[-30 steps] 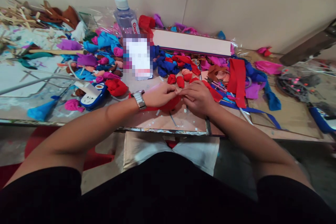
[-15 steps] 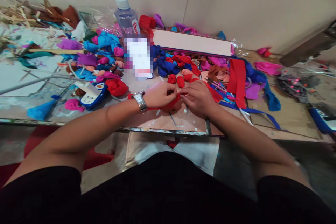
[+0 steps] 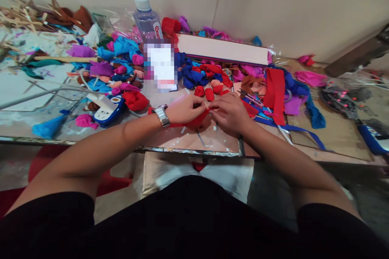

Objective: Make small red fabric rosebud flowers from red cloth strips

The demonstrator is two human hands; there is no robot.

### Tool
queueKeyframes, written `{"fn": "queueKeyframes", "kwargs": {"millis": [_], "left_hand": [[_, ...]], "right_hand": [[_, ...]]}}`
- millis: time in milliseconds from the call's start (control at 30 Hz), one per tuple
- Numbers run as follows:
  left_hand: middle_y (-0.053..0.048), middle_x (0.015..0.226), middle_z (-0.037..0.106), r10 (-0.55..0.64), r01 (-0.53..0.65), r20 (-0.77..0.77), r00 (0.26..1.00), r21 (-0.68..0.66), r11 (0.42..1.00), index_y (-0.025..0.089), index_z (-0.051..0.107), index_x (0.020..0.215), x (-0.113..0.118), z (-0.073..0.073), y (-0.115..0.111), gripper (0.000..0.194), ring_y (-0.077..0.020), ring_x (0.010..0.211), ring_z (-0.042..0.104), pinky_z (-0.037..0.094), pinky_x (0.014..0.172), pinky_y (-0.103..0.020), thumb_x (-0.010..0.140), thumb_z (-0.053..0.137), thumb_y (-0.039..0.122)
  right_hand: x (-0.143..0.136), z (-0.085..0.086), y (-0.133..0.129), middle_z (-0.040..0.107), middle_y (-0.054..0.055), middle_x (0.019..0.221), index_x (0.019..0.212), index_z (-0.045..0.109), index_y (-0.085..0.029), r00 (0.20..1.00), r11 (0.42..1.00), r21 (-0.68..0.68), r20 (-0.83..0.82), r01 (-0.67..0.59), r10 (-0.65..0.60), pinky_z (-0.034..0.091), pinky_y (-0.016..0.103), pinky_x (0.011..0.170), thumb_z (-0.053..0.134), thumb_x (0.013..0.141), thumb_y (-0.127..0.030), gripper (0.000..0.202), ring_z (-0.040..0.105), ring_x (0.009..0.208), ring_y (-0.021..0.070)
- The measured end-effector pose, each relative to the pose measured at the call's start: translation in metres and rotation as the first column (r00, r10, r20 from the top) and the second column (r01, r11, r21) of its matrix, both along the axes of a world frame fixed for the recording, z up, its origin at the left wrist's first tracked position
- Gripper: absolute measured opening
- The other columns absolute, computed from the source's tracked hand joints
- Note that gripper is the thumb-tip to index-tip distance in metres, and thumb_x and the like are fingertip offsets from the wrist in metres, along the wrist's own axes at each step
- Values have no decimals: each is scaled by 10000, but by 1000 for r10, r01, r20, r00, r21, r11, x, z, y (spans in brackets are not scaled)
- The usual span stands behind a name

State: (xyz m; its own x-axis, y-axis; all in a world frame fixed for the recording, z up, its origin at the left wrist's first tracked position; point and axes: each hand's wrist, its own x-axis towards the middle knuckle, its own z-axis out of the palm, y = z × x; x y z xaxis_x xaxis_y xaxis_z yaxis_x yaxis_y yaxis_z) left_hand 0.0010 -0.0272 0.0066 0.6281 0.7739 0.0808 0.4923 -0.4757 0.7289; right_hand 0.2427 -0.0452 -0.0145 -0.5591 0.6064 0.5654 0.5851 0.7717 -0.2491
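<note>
Between my two hands is a red crepe paper strip (image 3: pixel 199 120), part of it showing below the left fingers and trailing back toward the wrist. My left hand (image 3: pixel 184 109), with a metal watch (image 3: pixel 162 116) at its wrist, is closed, thumb and forefinger pinching the strip. Almost touching it, my right hand (image 3: pixel 229 111) pinches the strip's other end with its fingertips. The pinched part is small and partly hidden by the fingers. Just beyond the hands lie several small red paper rolls (image 3: pixel 209 94). Scissors (image 3: pixel 251 98) rest to the right of the right hand.
A water bottle (image 3: pixel 147 20) stands behind a propped phone (image 3: pixel 161 64). Left of my hands lie a power socket (image 3: pixel 109 110) with a cable and a blue paper cone (image 3: pixel 50 124). Coloured paper pieces crowd the back, and red strips (image 3: pixel 274 95) lie to the right.
Both hands stay in nearly the same place, pinching the red strip. Only a slight shift of the fingers shows.
</note>
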Motion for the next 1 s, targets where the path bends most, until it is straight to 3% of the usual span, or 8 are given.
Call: {"fn": "queueKeyframes", "kwargs": {"millis": [300,600,1000], "left_hand": [[-5,719,679,-60,60,23,998,34,998,175,702,819,0,-4,-2,277,-136,661,565,398,638,-269,949,561,375],[-24,782,725,-59,70,-71,996,166,984,182,735,938,0,2,-9,272,-148,663,585,387,679,-291,980,546,373],[-15,728,682,-47,59,-86,995,144,988,180,697,867,0,0,-7,315,-142,638,549,346,656,-297,1003,530,409]], "right_hand": [[-2,2,-3,836,40,1026,996,750,-278,998,996,-70,20,-55,56,456,488,975,665,1020,-316,96,721,1003,268],[-1,-1,-1,786,70,985,982,693,-244,997,994,-92,35,-67,70,452,451,916,629,1022,-310,101,683,955,265],[-1,-2,-1,801,62,1007,996,708,-258,998,995,-82,24,-61,63,462,467,939,640,1022,-307,87,697,980,273]]}}
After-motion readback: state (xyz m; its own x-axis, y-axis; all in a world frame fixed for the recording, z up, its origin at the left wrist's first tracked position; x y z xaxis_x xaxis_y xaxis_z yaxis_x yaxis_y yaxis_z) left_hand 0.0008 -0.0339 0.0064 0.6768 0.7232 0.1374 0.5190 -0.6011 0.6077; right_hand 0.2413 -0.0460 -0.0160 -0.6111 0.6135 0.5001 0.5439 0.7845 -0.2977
